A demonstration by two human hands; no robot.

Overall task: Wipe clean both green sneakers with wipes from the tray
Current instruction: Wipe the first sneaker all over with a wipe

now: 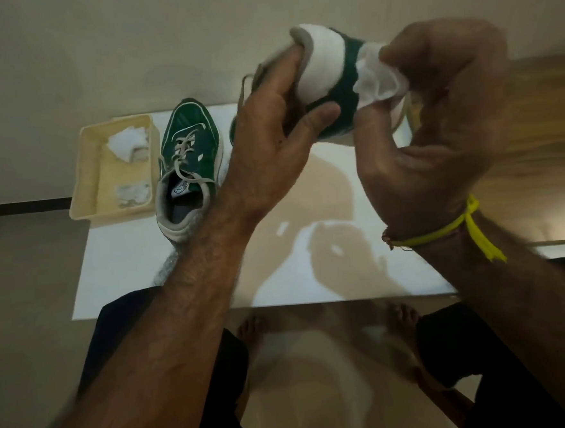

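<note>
1. Nearest the camera, the right hand (435, 129) pinched a crumpled white wipe (380, 76) and pressed it against the green side of the raised green-and-white laced sneaker (335, 76).
2. The left hand (269, 141) gripped that shoe by its heel collar, fingers inside the opening, thumb under the side, holding it well above the white counter (312, 278).
3. Wiping looked under way on this shoe, so the task seemed partly done at most.
4. The second green sneaker with grey laces (190, 160) stood on the counter, untouched by either hand; whether it had been cleaned could not be told.
5. Farther left, just beside it, the cream rectangular plastic tray (82, 194) held two crumpled white wipes (127, 142), one near each end.
</note>
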